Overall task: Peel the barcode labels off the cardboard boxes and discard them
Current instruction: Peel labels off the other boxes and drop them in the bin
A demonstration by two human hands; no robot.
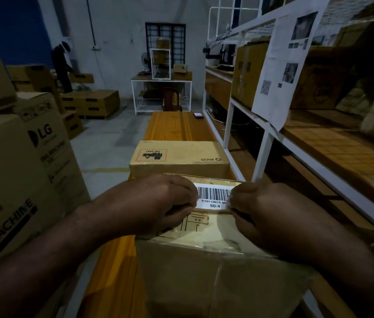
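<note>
A taped cardboard box (pixel 204 267) stands on a wooden bench right in front of me. A white barcode label (pixel 213 196) marked 50/4 lies on its top near the far edge. My left hand (pixel 158 200) has its fingers curled at the label's left end, and my right hand (pixel 257 207) pinches the label's right end. Both hands cover the label's ends, so I cannot tell how much of it is lifted. A second cardboard box (pixel 179 159), with a PICO mark and a red-bordered sticker, sits just behind the first.
The wooden bench (pixel 170 127) runs away from me, with a phone (pixel 198 115) at its far end. Large LG boxes (pixel 20 171) are stacked at my left. A white shelf rack (pixel 261 143) with boxes stands at the right. A person (pixel 63 67) stands far back left.
</note>
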